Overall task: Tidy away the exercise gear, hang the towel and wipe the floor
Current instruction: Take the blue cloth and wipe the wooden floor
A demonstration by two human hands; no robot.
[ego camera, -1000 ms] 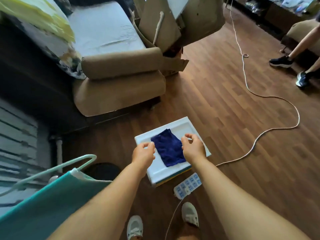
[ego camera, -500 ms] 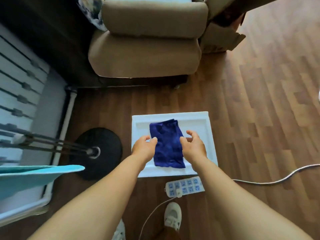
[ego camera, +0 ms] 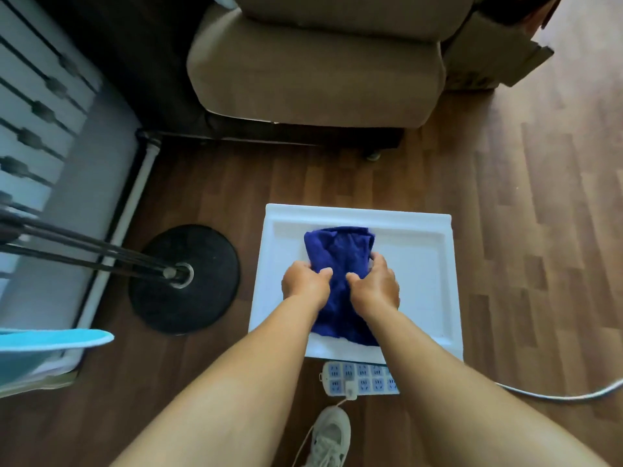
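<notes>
blue cloth [ego camera: 338,251] in white foam tray [ego camera: 428,264] on wood floor [ego camera: 539,230]; left hand [ego camera: 305,283] | right hand [ego camera: 376,288] both hands gripping cloth

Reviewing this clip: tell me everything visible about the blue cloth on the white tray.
The blue cloth is deep royal blue, soft and towel-like, folded into a rough upright rectangle with wrinkles bunched at its middle. It lies inside the shallow white tray on the wood floor, left of the tray's centre. The left hand and right hand both pinch it from its sides, thumbs pressing in. Its near end is partly hidden by the forearms.
</notes>
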